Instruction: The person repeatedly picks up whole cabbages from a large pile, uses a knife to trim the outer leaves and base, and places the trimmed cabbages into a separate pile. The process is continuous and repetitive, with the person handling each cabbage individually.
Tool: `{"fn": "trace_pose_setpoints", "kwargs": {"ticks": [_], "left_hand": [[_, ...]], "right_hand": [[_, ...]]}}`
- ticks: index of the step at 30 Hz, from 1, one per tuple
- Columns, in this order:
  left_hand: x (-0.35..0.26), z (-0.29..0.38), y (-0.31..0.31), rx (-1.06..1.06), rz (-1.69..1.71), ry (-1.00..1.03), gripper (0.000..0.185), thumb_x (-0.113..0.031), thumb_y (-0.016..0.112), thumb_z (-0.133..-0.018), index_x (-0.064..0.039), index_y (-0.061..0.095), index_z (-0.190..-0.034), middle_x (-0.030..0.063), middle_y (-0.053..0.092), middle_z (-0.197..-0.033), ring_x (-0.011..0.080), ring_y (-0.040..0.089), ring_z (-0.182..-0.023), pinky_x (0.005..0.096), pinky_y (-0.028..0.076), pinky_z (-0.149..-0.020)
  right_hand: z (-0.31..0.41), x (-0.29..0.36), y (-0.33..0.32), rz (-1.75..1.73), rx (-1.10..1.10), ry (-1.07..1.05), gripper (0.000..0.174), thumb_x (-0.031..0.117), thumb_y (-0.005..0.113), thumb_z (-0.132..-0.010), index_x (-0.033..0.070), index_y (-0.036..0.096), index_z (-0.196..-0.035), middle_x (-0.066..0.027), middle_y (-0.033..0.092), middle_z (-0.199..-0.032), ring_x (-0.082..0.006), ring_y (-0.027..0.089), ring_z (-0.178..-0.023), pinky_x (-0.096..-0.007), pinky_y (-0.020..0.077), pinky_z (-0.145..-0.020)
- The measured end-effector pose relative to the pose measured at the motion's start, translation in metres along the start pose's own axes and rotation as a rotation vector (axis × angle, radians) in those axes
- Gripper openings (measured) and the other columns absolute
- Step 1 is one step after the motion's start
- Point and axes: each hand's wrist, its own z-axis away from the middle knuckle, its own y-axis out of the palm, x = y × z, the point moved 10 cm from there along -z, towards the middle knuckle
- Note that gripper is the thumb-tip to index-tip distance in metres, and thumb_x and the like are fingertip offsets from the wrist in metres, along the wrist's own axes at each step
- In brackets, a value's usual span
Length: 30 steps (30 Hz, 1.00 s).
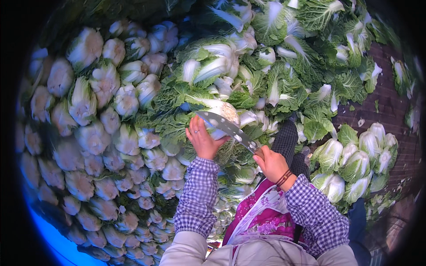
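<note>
My right hand (273,165) grips the wooden handle of a large kitchen knife (222,126). Its broad grey blade, marked with pale spots, points up and to the left. Just beyond the blade lies a napa cabbage (228,110), its cut root end facing right and its leaves spreading left. My left hand (204,139) is against the cabbage on the near side of the blade, thumb and fingers spread around a white part of it. The blade passes close above these fingertips and hides part of the cabbage; contact between edge and cabbage cannot be made out.
Stacked napa cabbages (95,138) fill the left side, root ends showing. Loose outer leaves (299,63) cover the upper right. Several trimmed cabbages (357,163) are piled on brown slatted flooring (386,99) at right. My dark-trousered leg (285,138) stands among the leaves.
</note>
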Motion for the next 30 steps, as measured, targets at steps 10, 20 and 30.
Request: {"fn": "trace_pose_setpoints", "kwargs": {"ticks": [10,20,30], "left_hand": [[-0.006,-0.011,0.017,0.06,-0.093,-0.046,0.104,-0.044,0.085,-0.04,-0.011,0.039,-0.127,0.0089,0.045,-0.123,0.0282,0.039,-0.119,0.0543,0.021,-0.101],[-0.01,-0.019,0.023,0.121,-0.109,0.005,0.101,-0.039,0.086,-0.038,-0.013,0.042,-0.125,0.0085,0.046,-0.121,0.0276,0.041,-0.117,0.0544,0.02,-0.101],[-0.016,-0.032,0.025,0.199,-0.135,0.014,0.096,-0.034,0.087,-0.039,-0.013,0.044,-0.122,0.0102,0.047,-0.118,0.0274,0.042,-0.115,0.0531,0.022,-0.101]], "right_hand": [[-0.026,0.004,-0.017,0.072,0.054,0.104,0.038,0.037,0.051,-0.089,-0.001,0.05,-0.086,-0.0209,0.06,-0.064,-0.0377,0.06,-0.059,-0.0455,0.0486,-0.052],[-0.059,-0.004,-0.002,0.022,0.099,0.161,0.042,0.042,0.049,-0.088,0.0,0.05,-0.087,-0.0211,0.06,-0.065,-0.0401,0.06,-0.063,-0.047,0.0484,-0.056],[-0.067,-0.052,0.013,-0.085,0.029,0.162,0.045,0.043,0.045,-0.09,-0.002,0.052,-0.087,-0.0247,0.06,-0.071,-0.0413,0.059,-0.066,-0.0476,0.0481,-0.06]]}}
